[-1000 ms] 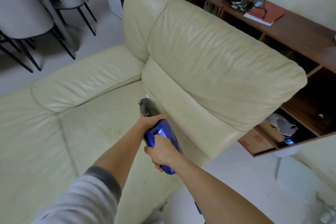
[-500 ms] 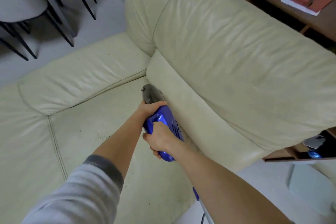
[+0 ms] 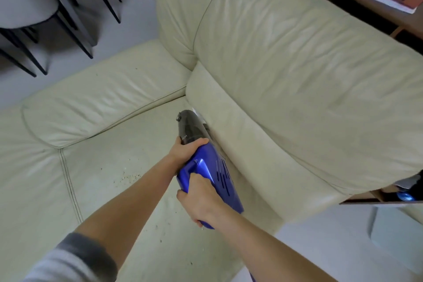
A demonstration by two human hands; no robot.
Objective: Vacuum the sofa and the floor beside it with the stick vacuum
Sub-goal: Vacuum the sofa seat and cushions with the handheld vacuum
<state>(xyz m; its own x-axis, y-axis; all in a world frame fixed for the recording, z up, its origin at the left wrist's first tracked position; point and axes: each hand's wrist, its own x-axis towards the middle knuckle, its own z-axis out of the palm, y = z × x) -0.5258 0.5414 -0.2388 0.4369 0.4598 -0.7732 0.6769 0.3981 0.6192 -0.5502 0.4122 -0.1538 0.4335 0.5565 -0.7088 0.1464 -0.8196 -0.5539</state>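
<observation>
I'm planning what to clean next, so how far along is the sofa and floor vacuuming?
Nothing looks finished yet. In hand: the left hand and right hand grip the blue handheld vacuum, its nose in the crease at the cream leather sofa's backrest. Left: the crumbs on the seat, and the pale floor beside it.
</observation>
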